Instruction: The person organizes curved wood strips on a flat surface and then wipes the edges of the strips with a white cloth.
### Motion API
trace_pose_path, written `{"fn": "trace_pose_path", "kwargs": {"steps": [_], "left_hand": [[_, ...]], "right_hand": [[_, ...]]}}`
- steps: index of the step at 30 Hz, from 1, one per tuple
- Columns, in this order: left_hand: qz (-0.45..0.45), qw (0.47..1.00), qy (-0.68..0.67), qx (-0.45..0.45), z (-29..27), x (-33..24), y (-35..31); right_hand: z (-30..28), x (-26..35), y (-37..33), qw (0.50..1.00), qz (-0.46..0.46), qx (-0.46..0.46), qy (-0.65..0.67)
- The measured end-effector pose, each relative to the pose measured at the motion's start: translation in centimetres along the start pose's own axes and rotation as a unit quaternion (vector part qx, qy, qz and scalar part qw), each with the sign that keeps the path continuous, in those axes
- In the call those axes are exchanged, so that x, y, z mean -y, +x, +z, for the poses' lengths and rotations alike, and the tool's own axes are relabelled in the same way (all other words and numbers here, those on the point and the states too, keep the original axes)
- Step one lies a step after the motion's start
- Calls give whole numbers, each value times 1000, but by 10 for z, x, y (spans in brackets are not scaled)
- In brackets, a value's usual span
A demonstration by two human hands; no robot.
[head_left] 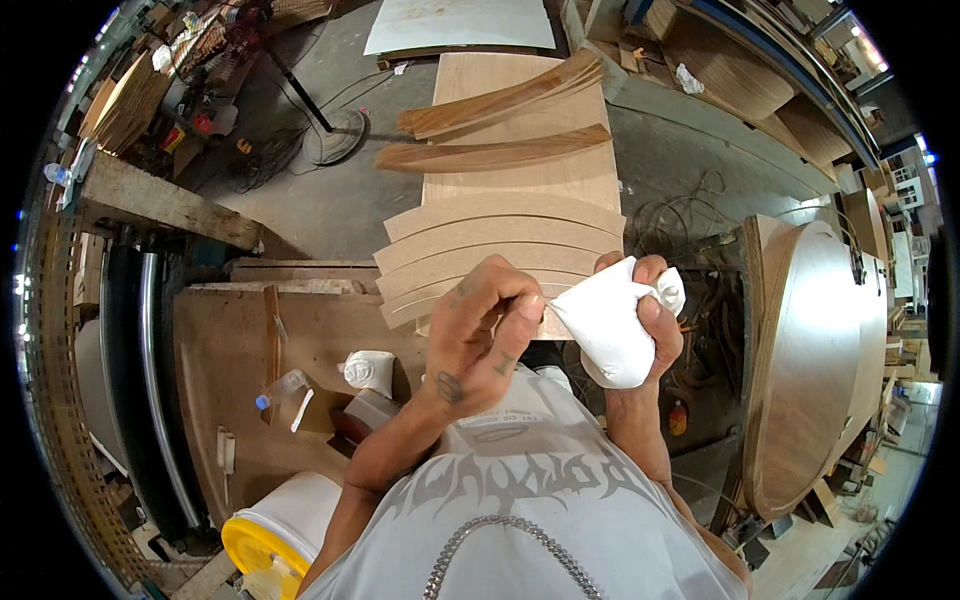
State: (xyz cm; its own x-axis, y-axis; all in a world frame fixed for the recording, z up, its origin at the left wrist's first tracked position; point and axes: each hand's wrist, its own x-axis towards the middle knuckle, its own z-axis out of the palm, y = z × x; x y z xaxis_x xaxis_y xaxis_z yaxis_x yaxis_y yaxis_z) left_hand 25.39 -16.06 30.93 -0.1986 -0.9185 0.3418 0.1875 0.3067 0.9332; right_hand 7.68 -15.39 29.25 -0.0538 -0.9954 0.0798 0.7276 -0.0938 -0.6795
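My right hand [658, 320] is wrapped round a plump white bag [607, 318], its gathered end sticking out past my fingers on the right. The bag narrows to a pointed corner on its left side. At that corner my left hand [487, 325] is closed, thumb and forefinger pinched together on the tip. Both hands are raised in front of my chest. Beyond them lie several curved flat wooden strips [500, 218], fanned side by side on a long wooden board [520, 182].
Two thicker curved wood pieces [495, 152] rest farther along the board. At left, a brown bench [225, 365] carries another white bag [368, 371] and a clear bottle [284, 388]. Below is a white bucket with a yellow rim [240, 545]. Rounded wooden panels [800, 350] stand at right.
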Motion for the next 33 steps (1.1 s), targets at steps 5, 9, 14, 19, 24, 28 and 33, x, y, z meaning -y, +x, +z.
{"fn": "trace_pose_path", "kwargs": {"steps": [5, 9, 14, 19, 24, 28, 33], "left_hand": [[22, 996, -63, -61, -14, -1, 3], [-1, 993, -108, -57, -20, 3, 0], [-52, 987, -144, -43, -21, 1, -1], [-27, 979, -194, -63, -26, 5, 2], [-42, 945, -273, -175, -66, 18, -16], [-136, 943, -149, -263, -121, 32, -65], [-231, 919, 11, -320, -143, 52, -110]], "right_hand": [[-1, 0, 5, 999, -32, -19, 13], [-5, 0, 8, 999, -36, -11, 23], [-7, 0, 10, 999, -30, 12, 24], [10, 9, 29, 989, -23, 111, 94], [17, 12, 49, 940, 75, 208, 260], [-52, -28, 14, 969, 128, 75, 198], [-13, -56, 30, 901, 196, 90, 377]]}}
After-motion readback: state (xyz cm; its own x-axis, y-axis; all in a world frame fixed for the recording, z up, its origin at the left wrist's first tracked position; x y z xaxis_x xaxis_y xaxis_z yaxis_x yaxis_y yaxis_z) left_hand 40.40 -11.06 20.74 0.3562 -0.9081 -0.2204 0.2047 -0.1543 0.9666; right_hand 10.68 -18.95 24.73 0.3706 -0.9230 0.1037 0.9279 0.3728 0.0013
